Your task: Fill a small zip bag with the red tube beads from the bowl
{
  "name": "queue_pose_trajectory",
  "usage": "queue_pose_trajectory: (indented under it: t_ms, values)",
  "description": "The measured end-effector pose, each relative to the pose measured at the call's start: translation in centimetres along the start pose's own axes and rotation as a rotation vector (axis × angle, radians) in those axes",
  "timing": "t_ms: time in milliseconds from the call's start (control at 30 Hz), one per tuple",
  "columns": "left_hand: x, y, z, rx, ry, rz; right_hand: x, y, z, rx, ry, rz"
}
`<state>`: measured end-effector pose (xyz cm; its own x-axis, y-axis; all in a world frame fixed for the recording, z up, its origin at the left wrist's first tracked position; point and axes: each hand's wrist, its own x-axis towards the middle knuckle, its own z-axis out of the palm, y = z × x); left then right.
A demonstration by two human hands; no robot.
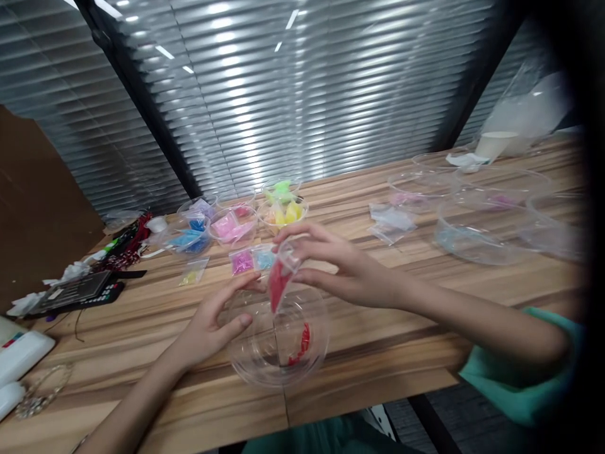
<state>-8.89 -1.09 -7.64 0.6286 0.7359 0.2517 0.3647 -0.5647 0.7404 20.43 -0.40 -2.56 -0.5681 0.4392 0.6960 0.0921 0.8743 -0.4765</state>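
My right hand pinches a small clear bag of red beads and holds it tilted above a clear plastic bowl on the wooden table. Some red beads lie in the bowl. My left hand rests with curled fingers against the bowl's left rim, thumb near its edge. Just behind the bowl lie small bags of pink beads and blue beads.
Several clear bowls with pink, blue, yellow and green bead bags stand at the back. More clear bowls and loose bags sit to the right, a paper cup beyond them. A black calculator and tissues lie at the left.
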Motion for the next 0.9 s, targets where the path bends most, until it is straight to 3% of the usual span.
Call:
queue_pose_trajectory:
  t_ms: [167,367,433,500,567,667,767,900]
  values:
    - [0.5,1.7,-0.7,0.127,-0.096,0.019,-1.6,-0.1,-2.6,-0.140,0.094,0.054]
    - [1.7,4.9,-0.9,0.352,0.113,0.213,-4.6,2.0,-4.0,-0.159,0.029,0.230]
    - [2.6,6.3,-0.4,0.411,0.038,0.262,-5.6,2.9,-3.8,-0.129,0.015,0.242]
    - [3.8,7.2,0.6,0.447,-0.135,0.264,-6.6,3.7,-3.2,-0.101,0.044,0.241]
    - [5.1,7.5,1.9,0.508,-0.326,0.212,-7.6,4.3,-2.2,-0.097,0.128,0.231]
    - [6.7,7.2,3.6,0.586,-0.472,0.157,-8.5,4.6,-0.7,-0.080,0.143,0.197]
    - [7.8,7.0,4.4,0.617,-0.551,0.126,-9.0,4.6,0.2,0.017,0.160,0.177]
    - [8.2,7.0,4.7,0.454,-0.519,0.099,-9.4,4.4,0.9,0.209,0.155,0.167]
